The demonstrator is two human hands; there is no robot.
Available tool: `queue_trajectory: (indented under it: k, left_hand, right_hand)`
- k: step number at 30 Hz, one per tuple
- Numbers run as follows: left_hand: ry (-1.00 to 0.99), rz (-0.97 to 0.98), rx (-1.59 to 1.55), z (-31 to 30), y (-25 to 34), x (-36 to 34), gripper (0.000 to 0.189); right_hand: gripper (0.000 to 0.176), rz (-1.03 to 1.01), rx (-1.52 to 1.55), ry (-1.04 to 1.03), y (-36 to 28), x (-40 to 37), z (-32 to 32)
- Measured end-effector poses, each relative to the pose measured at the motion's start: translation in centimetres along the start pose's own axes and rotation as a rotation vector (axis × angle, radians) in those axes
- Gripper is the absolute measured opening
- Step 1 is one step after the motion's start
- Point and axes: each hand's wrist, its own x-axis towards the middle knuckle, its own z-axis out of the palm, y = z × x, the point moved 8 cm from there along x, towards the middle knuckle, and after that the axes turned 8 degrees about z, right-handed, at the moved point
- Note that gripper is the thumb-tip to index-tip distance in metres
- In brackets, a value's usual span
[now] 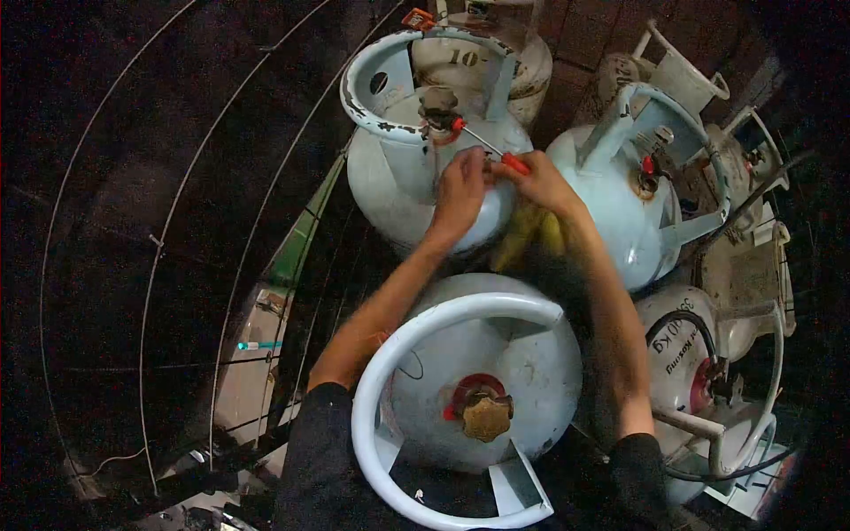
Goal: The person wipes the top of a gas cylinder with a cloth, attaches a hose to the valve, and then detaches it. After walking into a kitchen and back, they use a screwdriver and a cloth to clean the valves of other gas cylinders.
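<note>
My right hand (542, 181) is closed round the red handle of a screwdriver (482, 138). Its metal shaft points up and left to a small red piece (458, 124) beside the valve (436, 106) of a light blue gas cylinder (381, 190). My left hand (460, 190) is close by, over the same cylinder, fingers pinched together near the screwdriver handle; what they hold, if anything, is hidden. Nearest my body, between my forearms, stands another gas cylinder (540, 389) with a brass-coloured valve knob (487, 418).
A third blue cylinder (602, 239) stands at the right. White cylinders (677, 354) line the right side, one with a black hose (686, 320). Something yellow (536, 234) shows below my right hand. Curved wire bars (146, 292) run along the left.
</note>
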Motion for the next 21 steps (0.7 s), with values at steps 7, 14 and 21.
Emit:
queue_trajectory:
  k: [7,14,21]
  left_hand:
    - [-0.014,0.032,0.461,0.3,3.0,2.1,0.034]
    - [0.121,-0.144,-0.287,2.0,1.4,1.7,0.032]
    - [0.108,-0.136,-0.277,2.1,-0.2,1.1,0.034]
  right_hand:
    - [0.055,0.253,0.22,-0.063,1.6,-1.4,2.3]
    - [0.052,0.03,0.046,0.019,-2.0,1.1,-0.7]
    - [0.04,0.165,0.418,-0.077,2.8,-1.3,3.8]
